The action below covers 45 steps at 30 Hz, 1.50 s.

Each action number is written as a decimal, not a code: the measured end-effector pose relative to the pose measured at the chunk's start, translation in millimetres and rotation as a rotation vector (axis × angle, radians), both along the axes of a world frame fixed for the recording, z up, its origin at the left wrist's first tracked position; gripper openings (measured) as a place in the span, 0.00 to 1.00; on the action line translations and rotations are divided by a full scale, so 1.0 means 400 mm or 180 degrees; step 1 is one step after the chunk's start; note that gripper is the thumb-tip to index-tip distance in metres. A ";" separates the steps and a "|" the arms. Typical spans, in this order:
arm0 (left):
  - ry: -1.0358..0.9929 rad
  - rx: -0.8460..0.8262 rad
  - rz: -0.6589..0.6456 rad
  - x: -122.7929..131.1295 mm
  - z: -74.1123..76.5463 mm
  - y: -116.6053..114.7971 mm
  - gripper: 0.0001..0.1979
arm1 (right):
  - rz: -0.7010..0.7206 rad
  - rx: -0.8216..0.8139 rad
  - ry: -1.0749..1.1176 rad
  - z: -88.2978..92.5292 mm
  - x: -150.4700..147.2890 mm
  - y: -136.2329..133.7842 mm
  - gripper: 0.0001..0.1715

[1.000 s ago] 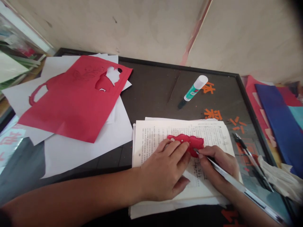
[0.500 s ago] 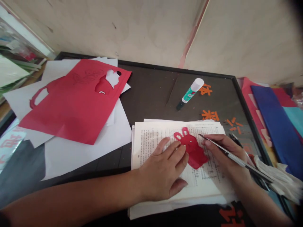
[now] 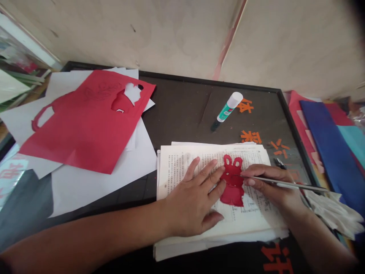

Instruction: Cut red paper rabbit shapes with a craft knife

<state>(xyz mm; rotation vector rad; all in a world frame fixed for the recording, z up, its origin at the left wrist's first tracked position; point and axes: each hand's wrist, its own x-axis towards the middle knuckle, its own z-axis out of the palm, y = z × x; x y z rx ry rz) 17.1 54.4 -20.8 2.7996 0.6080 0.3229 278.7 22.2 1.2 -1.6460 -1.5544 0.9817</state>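
The left hand (image 3: 194,201) is lying flat, fingers spread, pinning the little red shape (image 3: 234,184) on the printed pages (image 3: 176,167). The right hand (image 3: 270,186) is pinching a thin knife (image 3: 288,185), tip touching the shape. The shape is already sitting cut free; small inside cuts look unfinished

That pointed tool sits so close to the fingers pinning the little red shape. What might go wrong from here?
1. The thin metal tool in the right hand touches the red cutout right beside the fingertips of the left hand; a slip might nick them.
2. The cutout's narrow ears may tear if dragged.
3. The stack of printed pages beneath might shift under pressure.
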 end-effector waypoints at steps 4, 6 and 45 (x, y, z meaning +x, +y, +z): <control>0.0012 -0.0048 0.0031 0.001 -0.003 -0.001 0.32 | -0.0178 -0.0120 0.0039 -0.002 -0.012 -0.010 0.09; -0.0028 -0.0065 0.0022 0.001 -0.004 -0.002 0.32 | -0.0158 -0.0102 -0.0034 -0.002 -0.019 -0.014 0.08; -0.0197 0.0054 -0.0206 0.000 -0.004 -0.001 0.24 | 0.0901 0.0512 -0.0152 -0.013 -0.013 -0.005 0.09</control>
